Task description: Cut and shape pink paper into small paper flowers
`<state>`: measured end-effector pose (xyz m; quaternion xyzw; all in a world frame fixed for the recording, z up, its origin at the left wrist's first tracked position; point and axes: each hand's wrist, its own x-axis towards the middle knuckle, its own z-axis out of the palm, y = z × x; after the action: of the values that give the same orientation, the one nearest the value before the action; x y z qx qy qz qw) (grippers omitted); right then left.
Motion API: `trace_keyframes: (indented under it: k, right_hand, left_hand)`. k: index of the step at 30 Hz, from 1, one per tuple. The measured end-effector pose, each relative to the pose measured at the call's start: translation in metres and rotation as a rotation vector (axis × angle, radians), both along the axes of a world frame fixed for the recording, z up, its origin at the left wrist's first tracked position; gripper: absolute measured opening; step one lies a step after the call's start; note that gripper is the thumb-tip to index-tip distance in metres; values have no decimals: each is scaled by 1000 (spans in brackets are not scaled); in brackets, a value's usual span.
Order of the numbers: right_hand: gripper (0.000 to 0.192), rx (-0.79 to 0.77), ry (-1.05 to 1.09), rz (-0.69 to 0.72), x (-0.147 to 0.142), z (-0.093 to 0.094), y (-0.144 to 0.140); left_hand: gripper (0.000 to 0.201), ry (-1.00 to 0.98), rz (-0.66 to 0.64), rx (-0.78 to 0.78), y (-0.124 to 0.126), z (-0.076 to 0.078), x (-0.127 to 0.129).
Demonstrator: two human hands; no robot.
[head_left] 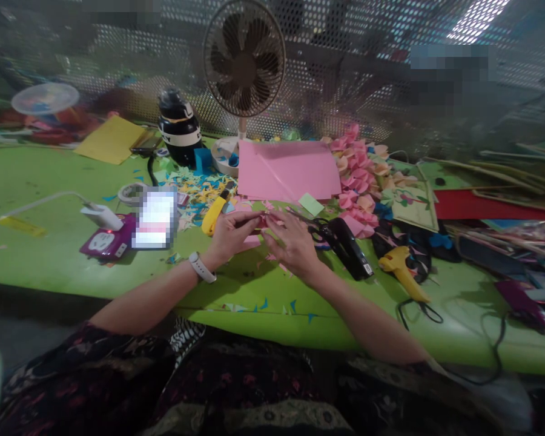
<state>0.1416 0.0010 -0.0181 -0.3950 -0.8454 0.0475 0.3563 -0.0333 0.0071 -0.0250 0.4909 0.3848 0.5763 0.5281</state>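
Both my hands meet over the green table [249,287], fingertips close together. The thumb and fingers of my left hand [227,237] are closed in a pinch on a small pink paper piece [263,221]. My right hand [295,245] pinches the same piece from the other side; its shape is mostly hidden by the fingers. A yellow utility knife [213,217] lies just beyond my left hand. Black-handled scissors [318,230] and a black stapler [350,249] rest right of my right hand. Behind the hands lie stacked pink sheets [288,169] and a pale green paper square [311,204].
Pink folded paper pieces [356,169] are heaped right of the sheets. Coloured scraps [193,194] spread at left, near a phone [155,218] and a black bottle [179,130]. A yellow glue gun [404,272] with a cord lies right. A fan [244,66] stands behind.
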Motion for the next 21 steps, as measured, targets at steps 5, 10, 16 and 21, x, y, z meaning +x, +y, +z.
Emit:
trace_keyframes:
  k: [5, 10, 16, 21]
  right_hand:
    - [41, -14, -169, -49, -2, -2, -3]
    - [33, 16, 19, -22, 5, 3, 1]
    - [16, 52, 119, -68, 6, 5, 4]
    - [13, -12, 125, -44, 4, 5, 4]
  left_hand:
    - [36, -44, 0, -52, 1, -2, 1]
    - [33, 111, -14, 45, 2, -3, -3]
    - [26, 197, -32, 133, 2, -6, -5]
    - [21, 320, 16, 321, 2, -6, -4]
